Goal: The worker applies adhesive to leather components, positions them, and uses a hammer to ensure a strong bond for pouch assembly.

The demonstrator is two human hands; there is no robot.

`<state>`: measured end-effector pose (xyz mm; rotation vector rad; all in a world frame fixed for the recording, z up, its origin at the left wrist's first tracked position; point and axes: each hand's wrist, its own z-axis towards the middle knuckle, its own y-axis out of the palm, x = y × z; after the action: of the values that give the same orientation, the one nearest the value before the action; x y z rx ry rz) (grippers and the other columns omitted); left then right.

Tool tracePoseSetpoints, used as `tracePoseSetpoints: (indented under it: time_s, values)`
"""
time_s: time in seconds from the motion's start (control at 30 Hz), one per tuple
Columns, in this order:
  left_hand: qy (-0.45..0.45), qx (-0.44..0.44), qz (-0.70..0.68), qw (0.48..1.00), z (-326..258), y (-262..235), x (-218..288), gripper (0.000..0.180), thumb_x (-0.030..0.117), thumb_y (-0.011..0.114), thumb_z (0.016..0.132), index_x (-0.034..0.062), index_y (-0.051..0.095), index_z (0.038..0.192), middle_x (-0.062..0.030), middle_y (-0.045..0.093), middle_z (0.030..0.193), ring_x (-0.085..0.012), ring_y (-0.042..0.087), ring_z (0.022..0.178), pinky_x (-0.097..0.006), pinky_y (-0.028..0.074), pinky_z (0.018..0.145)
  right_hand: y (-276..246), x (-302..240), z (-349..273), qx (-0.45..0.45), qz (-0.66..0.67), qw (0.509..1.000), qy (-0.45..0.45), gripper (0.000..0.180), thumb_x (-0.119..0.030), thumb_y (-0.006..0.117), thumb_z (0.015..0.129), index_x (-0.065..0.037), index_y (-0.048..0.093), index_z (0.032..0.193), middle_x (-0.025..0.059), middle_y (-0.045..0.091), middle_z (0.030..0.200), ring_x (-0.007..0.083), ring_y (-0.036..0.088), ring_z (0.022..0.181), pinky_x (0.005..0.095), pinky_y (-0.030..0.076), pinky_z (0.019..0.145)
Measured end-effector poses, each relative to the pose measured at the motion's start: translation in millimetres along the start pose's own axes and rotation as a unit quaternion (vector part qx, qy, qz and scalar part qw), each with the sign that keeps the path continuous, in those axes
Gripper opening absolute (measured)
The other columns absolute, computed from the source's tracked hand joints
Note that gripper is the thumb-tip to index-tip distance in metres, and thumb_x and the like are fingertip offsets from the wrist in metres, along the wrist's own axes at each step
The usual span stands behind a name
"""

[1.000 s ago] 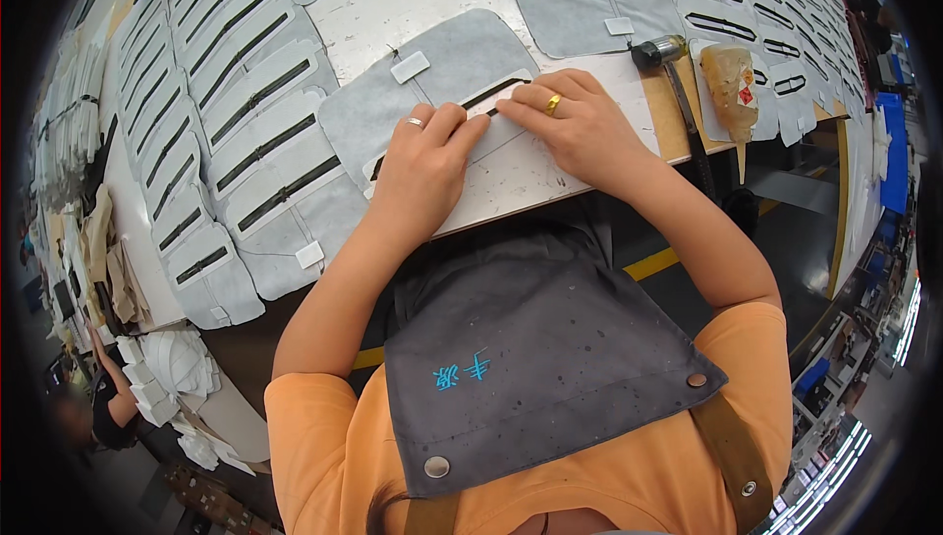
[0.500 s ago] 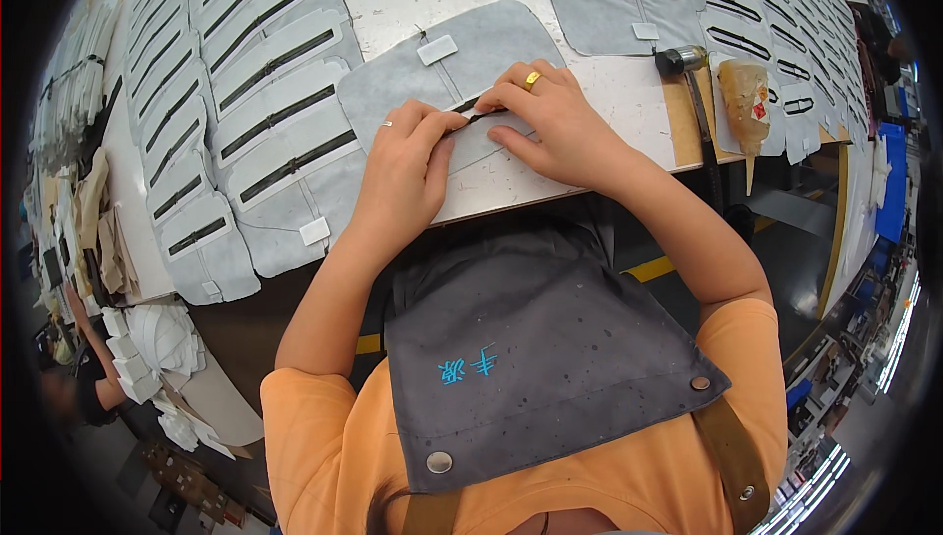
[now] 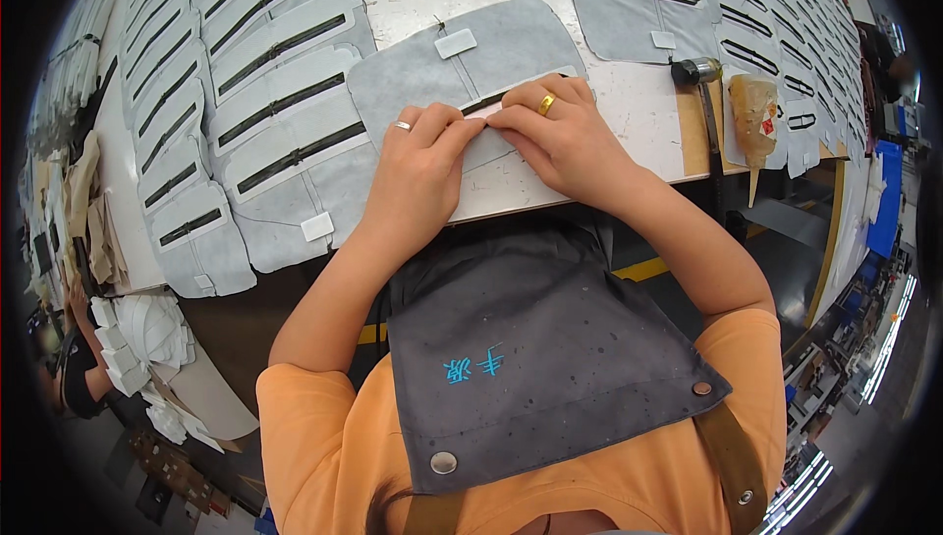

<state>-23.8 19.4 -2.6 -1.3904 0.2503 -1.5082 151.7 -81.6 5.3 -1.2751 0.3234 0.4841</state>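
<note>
A grey fabric panel [image 3: 408, 73] lies near the front edge of the table, with a small white rectangular tag [image 3: 455, 43] on its upper part. Across it runs a slot edged in black [image 3: 486, 101], partly covered by my fingers. My left hand [image 3: 420, 167] is closed, its thumb and forefinger pinching at the lower edge of the slot. Right beside it, the fingertips of my right hand [image 3: 565, 142] pinch the same edge, nearly touching the left ones. What exactly sits between the fingertips is too small to make out.
Overlapping rows of similar slotted grey panels [image 3: 285, 108] cover the table's left side. More panels [image 3: 638, 9] lie at right. A hammer [image 3: 699, 71] and a yellowish glue bottle [image 3: 754, 122], nozzle down, are at the right front edge. Another person's arm [image 3: 86, 358] shows far left.
My right thumb has closed up to its forefinger, and the right fingertips have come against the left ones. The black strip between my fingers is less visible now. The view has shifted slightly.
</note>
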Motion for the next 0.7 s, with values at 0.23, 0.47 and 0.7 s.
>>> tracePoseSetpoints:
  time_s: [0.23, 0.47, 0.7]
  values:
    - [0.010, 0.002, 0.037, 0.999, -2, 1, 2, 0.033, -0.004, 0.059, 0.076, 0.0060, 0.064, 0.107, -0.0053, 0.056, 0.096, -0.0256, 0.053, 0.086, -0.037, 0.043, 0.076, -9, -1, 1, 0.013, -0.019, 1.000, 0.004, 0.023, -0.009, 0.061, 0.080, -0.007, 0.063, 0.103, 0.0024, 0.059, 0.102, 0.0208, 0.055, 0.101, 0.0354, 0.039, 0.089]
    - [0.000, -0.005, 0.032, 0.999, -4, 1, 3, 0.037, -0.006, 0.057, 0.077, 0.0080, 0.064, 0.110, -0.0069, 0.055, 0.094, -0.0263, 0.050, 0.085, -0.036, 0.042, 0.076, -14, 10, -16, 0.024, -0.092, 0.994, -0.053, 0.030, -0.006, 0.062, 0.075, -0.006, 0.061, 0.104, 0.0046, 0.060, 0.101, 0.0234, 0.057, 0.099, 0.0377, 0.044, 0.086]
    - [-0.004, 0.001, 0.028, 1.000, 4, 13, 7, 0.033, -0.005, 0.059, 0.076, 0.0061, 0.062, 0.107, -0.0066, 0.054, 0.095, -0.0271, 0.051, 0.087, -0.038, 0.042, 0.077, -19, -4, -7, 0.047, -0.004, 0.999, 0.027, 0.026, -0.007, 0.063, 0.080, -0.006, 0.059, 0.106, 0.0090, 0.061, 0.102, 0.0276, 0.058, 0.097, 0.0386, 0.045, 0.085]
